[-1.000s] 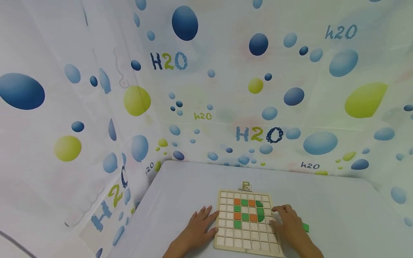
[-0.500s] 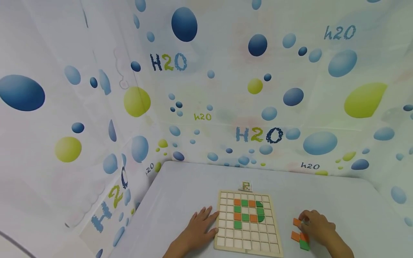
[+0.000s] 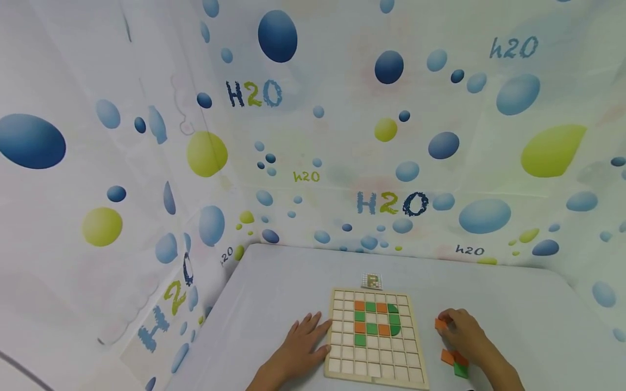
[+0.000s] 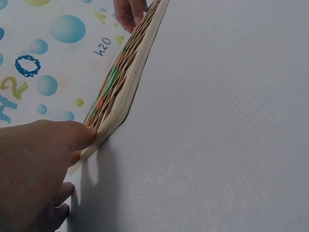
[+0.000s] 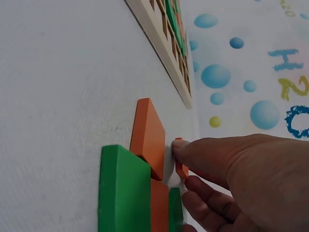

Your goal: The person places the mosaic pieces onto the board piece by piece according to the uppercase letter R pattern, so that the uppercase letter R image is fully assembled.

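Note:
A wooden grid board (image 3: 342, 355) lies on the table, with orange and green tiles set in its cells in a P-like shape. My left hand (image 3: 302, 342) rests at the board's left edge, fingers spread and thumb against the frame. Right of the board, my right hand (image 3: 467, 336) pinches an orange tile (image 3: 440, 323) between thumb and fingers. The right wrist view also shows this orange tile (image 5: 181, 169) at the thumb tip. Just nearer lie loose tiles: an orange one (image 5: 147, 137), a green one (image 5: 123, 188), and others partly hidden behind them.
A small card (image 3: 372, 281) printed with a gridded pattern lies just beyond the board's far edge. The white-covered table (image 3: 283, 271) meets a curtain (image 3: 342, 146) printed with coloured bubbles and "H2O" at the back and left.
My right hand has gone from the board's right edge to the loose tiles, then slightly left and away with an orange tile pinched. The left hand has stayed in place.

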Demonstrator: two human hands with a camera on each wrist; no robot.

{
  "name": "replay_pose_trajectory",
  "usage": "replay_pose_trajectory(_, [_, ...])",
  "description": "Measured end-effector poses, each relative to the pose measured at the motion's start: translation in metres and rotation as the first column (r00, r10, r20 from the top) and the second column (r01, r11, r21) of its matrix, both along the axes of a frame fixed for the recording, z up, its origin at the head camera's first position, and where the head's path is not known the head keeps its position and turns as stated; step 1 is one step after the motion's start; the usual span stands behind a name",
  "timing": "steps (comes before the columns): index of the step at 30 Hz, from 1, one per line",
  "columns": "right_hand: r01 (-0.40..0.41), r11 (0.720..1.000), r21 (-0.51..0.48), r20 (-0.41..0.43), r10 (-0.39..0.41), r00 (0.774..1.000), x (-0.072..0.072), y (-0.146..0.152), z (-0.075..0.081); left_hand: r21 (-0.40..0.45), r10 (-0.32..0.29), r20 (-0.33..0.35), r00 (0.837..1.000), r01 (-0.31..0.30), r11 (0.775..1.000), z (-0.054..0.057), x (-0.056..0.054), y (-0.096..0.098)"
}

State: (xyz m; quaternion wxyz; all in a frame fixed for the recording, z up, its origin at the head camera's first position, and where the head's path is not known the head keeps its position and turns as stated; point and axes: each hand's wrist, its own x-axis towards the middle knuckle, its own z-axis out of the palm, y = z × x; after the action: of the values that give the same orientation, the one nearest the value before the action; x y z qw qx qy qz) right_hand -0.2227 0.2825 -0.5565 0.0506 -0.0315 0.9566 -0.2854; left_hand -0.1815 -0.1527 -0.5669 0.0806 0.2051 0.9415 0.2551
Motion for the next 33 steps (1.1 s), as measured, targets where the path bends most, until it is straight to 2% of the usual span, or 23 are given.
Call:
replay_pose_trajectory(9, [-0.024, 0.996, -0.082, -0.028, 0.022, 0.999, 0.002, -0.004, -0.004, -0.013, 0.005, -0.017, 1.0, -0.005, 1.0, 0.001, 0.001, 0.0])
replay_pose_trajectory(20, [-0.005, 0.997, -0.08, -0.014, 0.004, 1.0, 0.005, -0.008, -0.005, -0.004, 0.007, -0.003, 1.0, -0.007, 1.0, 0.002, 0.002, 0.0])
replay_pose_trajectory(26, [-0.023, 0.996, -0.091, -0.031, 0.02, 0.999, 0.008, -0.012, -0.008, -0.009, 0.011, -0.007, 1.0, -0.011, 1.0, 0.004, 0.003, 0.0])
replay_pose_trajectory(33, [-0.021, 0.996, -0.082, 0.021, 0.023, 1.0, 0.012, -0.017, -0.007, -0.012, 0.009, -0.012, 1.0, -0.009, 1.0, 0.003, 0.003, 0.001])
